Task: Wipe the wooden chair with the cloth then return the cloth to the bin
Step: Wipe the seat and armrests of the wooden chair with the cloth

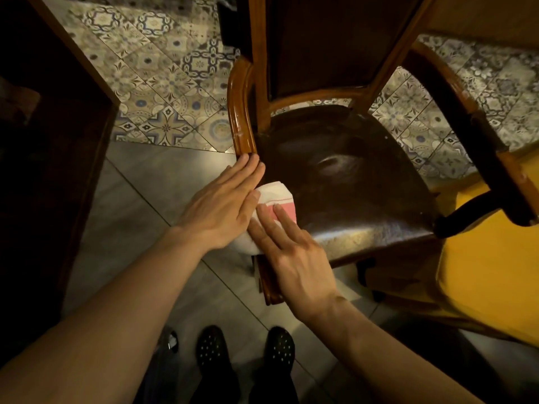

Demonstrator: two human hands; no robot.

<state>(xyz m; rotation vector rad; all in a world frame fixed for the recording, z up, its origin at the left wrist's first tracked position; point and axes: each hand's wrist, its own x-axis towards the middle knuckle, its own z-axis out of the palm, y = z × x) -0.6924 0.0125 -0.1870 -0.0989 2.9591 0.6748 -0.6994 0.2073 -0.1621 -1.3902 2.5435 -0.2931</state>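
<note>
- Wooden chair [350, 176]: dark glossy seat, lighter brown frame, curved armrests on both sides. It faces the person and fills the upper centre of the view.
- Cloth [277, 199]: white with a pink band, folded into a pad. It lies on the seat's near left corner, under both hands; one rounded edge hangs past the seat edge below the left hand.
- Left hand [224, 202]: flat and spread, palm down, nothing enclosed by the fingers. The palm presses on the cloth's left portion. The fingertips [250, 161] reach beyond the cloth and touch the base of the left armrest [240, 112].
- Right hand [291, 252]: flat and spread, palm down, no closed grasp. Its fingers lie across the cloth's pink band, just beside the left hand's thumb.
- Seat surface beyond the hands: bare, with a light reflection at the centre.
- Yellow object [490, 272]: to the right of the right hand, beside the chair; its identity cannot be determined.
- Floor [175, 91]: patterned tiles beyond the left hand, plain grey tiles below both hands.
- Dark shoes [280, 348]: directly below the forearms.
</note>
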